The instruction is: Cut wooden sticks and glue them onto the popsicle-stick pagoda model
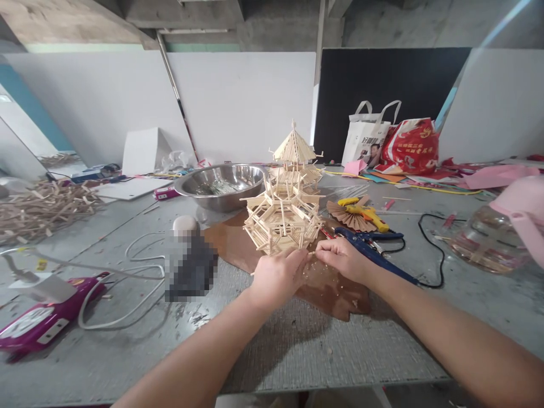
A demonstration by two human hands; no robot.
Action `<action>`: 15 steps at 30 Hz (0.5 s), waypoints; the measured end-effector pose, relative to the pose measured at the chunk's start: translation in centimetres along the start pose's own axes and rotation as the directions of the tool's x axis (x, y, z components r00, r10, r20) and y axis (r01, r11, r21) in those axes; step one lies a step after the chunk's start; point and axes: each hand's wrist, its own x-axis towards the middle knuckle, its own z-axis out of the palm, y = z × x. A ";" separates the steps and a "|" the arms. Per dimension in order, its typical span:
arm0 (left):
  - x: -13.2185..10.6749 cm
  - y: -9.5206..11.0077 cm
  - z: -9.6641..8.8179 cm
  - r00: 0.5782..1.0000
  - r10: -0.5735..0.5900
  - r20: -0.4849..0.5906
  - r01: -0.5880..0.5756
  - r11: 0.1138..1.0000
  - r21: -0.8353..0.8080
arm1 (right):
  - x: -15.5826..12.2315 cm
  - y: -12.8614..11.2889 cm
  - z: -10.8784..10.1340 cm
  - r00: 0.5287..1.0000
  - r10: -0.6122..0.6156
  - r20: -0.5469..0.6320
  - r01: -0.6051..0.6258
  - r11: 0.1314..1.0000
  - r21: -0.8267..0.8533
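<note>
Right in front of me stands a pagoda model built from thin wooden sticks, with a pointed roof behind its lower tier. My left hand is closed at the model's near lower edge, its fingers partly hidden. My right hand pinches beside it, and a small pale wooden stick shows between the two hands. Beneath the model lies a brown sheet with pale crumbs on it. Blue-handled cutters rest just right of my right hand.
A steel basin stands behind left. At right are a yellow glue gun, a black cable and a clear jug. A purple power strip with white cables and a stick pile occupy the left.
</note>
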 end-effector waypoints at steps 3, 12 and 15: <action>0.0 -0.2 -0.4 0.999 0.020 -0.028 -0.018 0.997 0.079 | 0.1 0.0 0.1 1.000 0.019 0.018 -0.020 0.994 0.112; 0.6 -1.2 -0.4 0.964 -0.202 -0.173 0.130 0.925 -0.356 | 0.1 0.4 -0.1 0.997 0.072 -0.034 -0.051 0.901 0.432; 0.5 -0.2 0.1 0.978 -0.208 -0.031 0.156 0.816 -0.557 | 0.1 0.2 0.6 0.999 -0.020 -0.050 0.038 0.917 0.396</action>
